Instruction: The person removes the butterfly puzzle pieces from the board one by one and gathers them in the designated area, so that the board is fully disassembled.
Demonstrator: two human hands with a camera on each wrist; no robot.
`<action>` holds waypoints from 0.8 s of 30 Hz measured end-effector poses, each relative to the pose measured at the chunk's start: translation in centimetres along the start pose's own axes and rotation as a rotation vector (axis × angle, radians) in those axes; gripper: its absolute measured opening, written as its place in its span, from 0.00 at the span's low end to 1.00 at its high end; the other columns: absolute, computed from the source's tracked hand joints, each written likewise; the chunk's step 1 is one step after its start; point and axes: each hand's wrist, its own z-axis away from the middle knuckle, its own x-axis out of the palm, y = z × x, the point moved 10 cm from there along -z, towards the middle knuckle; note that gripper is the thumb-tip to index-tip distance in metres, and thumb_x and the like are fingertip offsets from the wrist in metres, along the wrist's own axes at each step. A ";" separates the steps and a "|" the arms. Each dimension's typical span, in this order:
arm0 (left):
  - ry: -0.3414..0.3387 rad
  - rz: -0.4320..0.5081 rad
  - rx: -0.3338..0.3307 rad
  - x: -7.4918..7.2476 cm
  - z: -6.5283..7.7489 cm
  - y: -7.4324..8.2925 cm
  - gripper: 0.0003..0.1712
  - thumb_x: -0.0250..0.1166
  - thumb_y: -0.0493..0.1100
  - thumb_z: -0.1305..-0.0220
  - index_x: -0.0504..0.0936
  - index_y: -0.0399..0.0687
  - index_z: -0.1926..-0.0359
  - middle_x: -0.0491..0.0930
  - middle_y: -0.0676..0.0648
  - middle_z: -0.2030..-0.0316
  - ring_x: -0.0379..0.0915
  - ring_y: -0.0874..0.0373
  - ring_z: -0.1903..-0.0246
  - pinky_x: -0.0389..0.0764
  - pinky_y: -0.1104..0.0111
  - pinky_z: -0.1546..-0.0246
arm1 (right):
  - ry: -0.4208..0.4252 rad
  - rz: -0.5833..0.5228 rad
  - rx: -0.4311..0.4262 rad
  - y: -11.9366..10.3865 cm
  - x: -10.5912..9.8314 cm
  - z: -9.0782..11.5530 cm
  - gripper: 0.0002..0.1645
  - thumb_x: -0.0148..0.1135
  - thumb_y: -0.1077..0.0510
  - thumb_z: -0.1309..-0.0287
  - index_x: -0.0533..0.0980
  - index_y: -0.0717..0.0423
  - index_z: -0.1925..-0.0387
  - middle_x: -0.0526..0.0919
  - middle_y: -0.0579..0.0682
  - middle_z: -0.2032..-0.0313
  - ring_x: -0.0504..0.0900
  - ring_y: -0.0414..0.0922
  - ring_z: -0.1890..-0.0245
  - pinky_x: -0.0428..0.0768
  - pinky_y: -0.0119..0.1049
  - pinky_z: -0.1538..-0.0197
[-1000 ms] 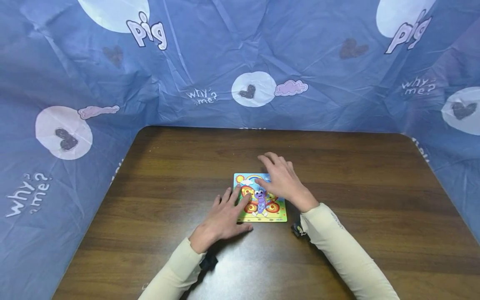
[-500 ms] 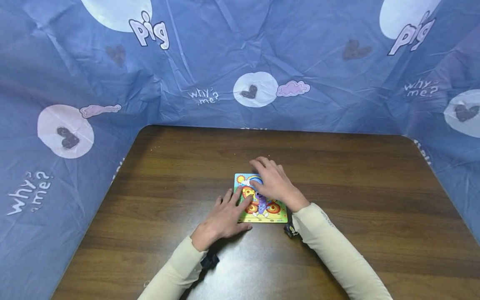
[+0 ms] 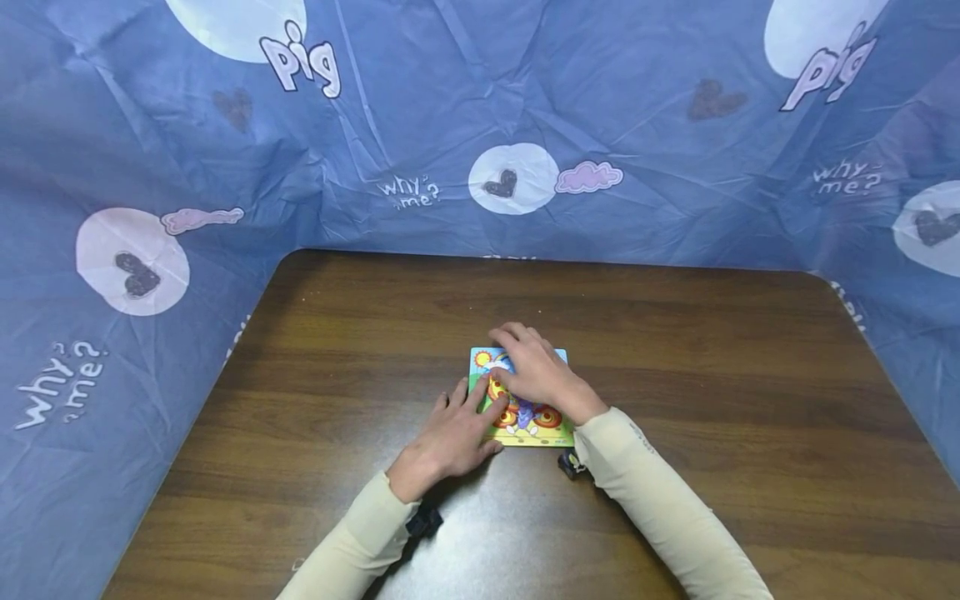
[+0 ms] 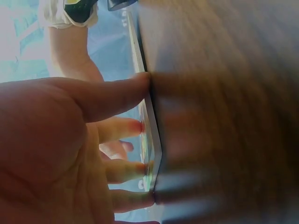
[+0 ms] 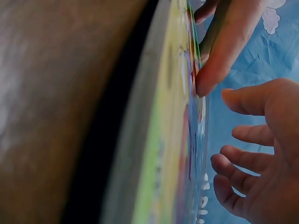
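A square butterfly puzzle board (image 3: pixel 543 432) lies flat on the brown table, with a sun, rainbow and yellow-green ground around a smiling butterfly. My left hand (image 3: pixel 453 435) rests at its left side, fingers spread. In the left wrist view, two fingertips press on the picture and the thumb (image 4: pixel 114 95) touches the near edge. Above the board's upper half hovers my right hand (image 3: pixel 534 369), fingers loosely bent. The right wrist view shows nothing between the right hand's fingers (image 5: pixel 247 161), which stand off the board's face. That hand covers the butterfly's head and upper right wing in the head view.
The wooden table (image 3: pixel 360 333) has rounded far corners. A wrinkled blue cloth (image 3: pixel 420 100) with printed words and hearts stands around its back and sides. Black wrist cameras (image 3: pixel 424 522) hang beneath both cream sleeves (image 3: pixel 660 492).
My right hand has moved left and slightly toward me across the top of the board, covering more of the butterfly. My left hand and the board have stayed nearly in place.
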 end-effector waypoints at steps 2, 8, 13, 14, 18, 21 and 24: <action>0.002 -0.014 0.002 -0.1 0.0 0.1 0.38 0.62 0.58 0.32 0.63 0.55 0.25 0.51 0.38 0.21 0.52 0.31 0.26 0.62 0.37 0.31 | -0.014 -0.005 0.007 0.0 0.2 -0.1 0.37 0.64 0.49 0.37 0.67 0.57 0.30 0.71 0.58 0.32 0.71 0.57 0.32 0.72 0.56 0.32; 0.009 -0.072 -0.001 -0.1 -0.2 0.2 0.38 0.61 0.59 0.32 0.64 0.55 0.26 0.53 0.38 0.22 0.54 0.31 0.26 0.64 0.39 0.31 | -0.059 -0.006 0.038 0.0 0.7 -0.2 0.37 0.63 0.48 0.36 0.67 0.57 0.30 0.70 0.57 0.32 0.71 0.56 0.31 0.72 0.54 0.31; 0.017 -0.106 0.005 -0.1 -0.2 0.4 0.37 0.61 0.59 0.32 0.64 0.55 0.26 0.55 0.37 0.23 0.56 0.31 0.27 0.66 0.41 0.31 | -0.090 -0.003 0.054 -0.1 1.1 -0.3 0.36 0.63 0.48 0.35 0.67 0.57 0.30 0.70 0.57 0.32 0.71 0.55 0.31 0.73 0.53 0.31; 0.021 -0.108 0.008 -0.1 -0.2 0.4 0.37 0.61 0.59 0.33 0.65 0.55 0.27 0.56 0.36 0.23 0.56 0.31 0.27 0.66 0.41 0.31 | -0.094 -0.003 0.053 -0.1 1.2 -0.4 0.36 0.63 0.48 0.35 0.68 0.57 0.30 0.70 0.57 0.32 0.71 0.55 0.31 0.73 0.53 0.32; 0.043 -0.119 0.021 -0.2 -0.1 0.6 0.37 0.62 0.58 0.33 0.66 0.53 0.28 0.58 0.35 0.25 0.59 0.30 0.29 0.68 0.42 0.32 | -0.097 -0.009 0.042 -0.3 1.4 -0.6 0.33 0.62 0.50 0.35 0.70 0.57 0.32 0.72 0.57 0.34 0.73 0.54 0.33 0.74 0.52 0.32; 0.049 -0.122 0.023 -0.2 -0.1 0.6 0.37 0.62 0.58 0.33 0.66 0.53 0.28 0.59 0.34 0.25 0.59 0.29 0.29 0.69 0.43 0.32 | -0.101 -0.022 0.028 -0.4 1.5 -0.7 0.31 0.62 0.51 0.34 0.72 0.57 0.33 0.74 0.57 0.36 0.75 0.54 0.35 0.75 0.52 0.33; 0.046 -0.130 0.020 -0.2 -0.1 0.5 0.37 0.62 0.58 0.33 0.66 0.53 0.28 0.58 0.34 0.25 0.59 0.30 0.29 0.68 0.42 0.32 | -0.104 -0.029 0.010 -0.5 1.7 -0.9 0.29 0.61 0.52 0.34 0.73 0.56 0.34 0.76 0.57 0.38 0.76 0.54 0.36 0.76 0.51 0.34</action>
